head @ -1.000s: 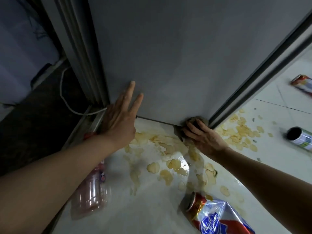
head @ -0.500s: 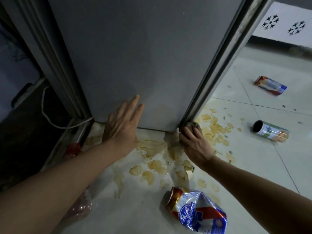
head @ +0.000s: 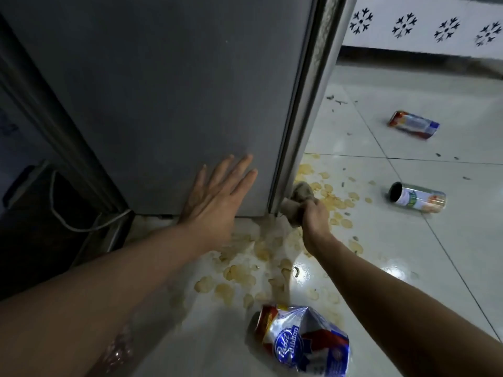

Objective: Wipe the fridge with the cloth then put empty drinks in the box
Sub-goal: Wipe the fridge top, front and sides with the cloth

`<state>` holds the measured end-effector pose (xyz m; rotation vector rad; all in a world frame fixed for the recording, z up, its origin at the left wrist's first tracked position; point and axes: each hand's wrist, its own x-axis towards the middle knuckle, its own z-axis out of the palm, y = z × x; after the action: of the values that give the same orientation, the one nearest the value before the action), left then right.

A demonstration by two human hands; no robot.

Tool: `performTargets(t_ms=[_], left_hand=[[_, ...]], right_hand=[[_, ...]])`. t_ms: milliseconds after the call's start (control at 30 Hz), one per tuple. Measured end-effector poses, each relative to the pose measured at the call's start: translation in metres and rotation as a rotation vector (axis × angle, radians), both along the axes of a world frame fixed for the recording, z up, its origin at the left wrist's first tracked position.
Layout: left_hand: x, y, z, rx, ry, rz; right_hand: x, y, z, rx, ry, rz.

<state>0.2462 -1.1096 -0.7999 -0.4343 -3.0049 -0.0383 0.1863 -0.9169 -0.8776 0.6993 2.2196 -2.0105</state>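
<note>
The grey fridge (head: 174, 99) fills the upper left, its side panel facing me. My left hand (head: 217, 197) lies flat on that panel near the bottom, fingers spread. My right hand (head: 313, 216) is closed on a bunched brown cloth (head: 300, 195), pressed against the fridge's lower right corner at the door edge. A crushed red, white and blue can (head: 302, 341) lies on the floor close to me. Two more cans lie to the right: one with an open dark end (head: 417, 197) and one farther back (head: 413, 124). No box is in view.
Brownish spill blotches (head: 245, 273) cover the white tiled floor (head: 435, 268) in front of the fridge. A white cable (head: 81, 227) loops in the dark gap at left. A clear plastic bottle (head: 117, 352) shows under my left forearm. A patterned white wall (head: 424, 25) runs along the back right.
My right hand slid the cloth right, from under the fridge's bottom edge round to its right corner. My view swung right and up; the left hand stayed flat on the panel.
</note>
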Motion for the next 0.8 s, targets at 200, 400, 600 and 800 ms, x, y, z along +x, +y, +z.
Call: performTargets(t_ms=[200, 400, 600, 800], left_hand=[[-0.025, 0.001, -0.012, -0.087, 0.157, -0.108], [-0.032, 0.001, -0.019, -0.21, 0.131, -0.048], [-0.03, 0.004, -0.011, -0.233, 0.008, -0.022], [-0.022, 0.01, 0.008, -0.111, 0.003, -0.026]], right_hand=[[0.002, -0.011, -0.03, 0.362, -0.002, 0.287], [-0.016, -0.012, -0.056, 0.512, 0.111, 0.247], [-0.024, -0.028, -0.061, 0.667, 0.103, 0.179], [-0.02, -0.03, -0.046, 0.714, 0.139, 0.172]])
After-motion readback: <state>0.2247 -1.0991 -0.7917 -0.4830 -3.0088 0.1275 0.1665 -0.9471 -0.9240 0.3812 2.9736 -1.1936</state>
